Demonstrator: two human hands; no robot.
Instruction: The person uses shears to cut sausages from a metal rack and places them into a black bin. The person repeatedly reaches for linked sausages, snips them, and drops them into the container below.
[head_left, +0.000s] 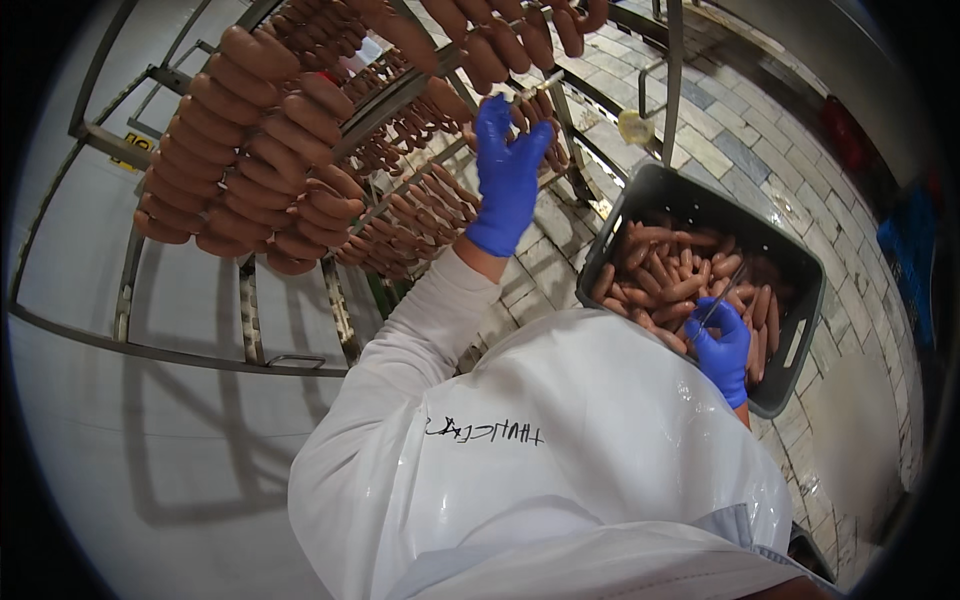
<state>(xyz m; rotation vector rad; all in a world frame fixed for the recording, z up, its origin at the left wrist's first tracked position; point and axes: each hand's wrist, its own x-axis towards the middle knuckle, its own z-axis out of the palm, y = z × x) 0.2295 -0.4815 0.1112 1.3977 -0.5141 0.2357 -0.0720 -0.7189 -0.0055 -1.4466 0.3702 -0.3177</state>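
In a blue glove, my left hand (511, 176) is raised at the rack with its fingers apart, and nothing is seen in its grasp. Just beyond its fingertips are the end of a hanging rod (541, 86) and a few linked sausages (491, 56). Low on the right, my right hand (721, 345), also gloved in blue, grips a thin metal bladed tool (724, 296); its exact kind is unclear. That hand is over the near side of a dark grey plastic crate (810, 300), which holds a heap of loose sausages (660, 277).
A metal rack (390, 101) carries thick strings of linked sausages (247, 150) on the left, with more rows (412, 217) lower down. Its lower frame (247, 364) runs along the left. The floor (720, 150) is tiled. Blue material (907, 255) is at the far right.
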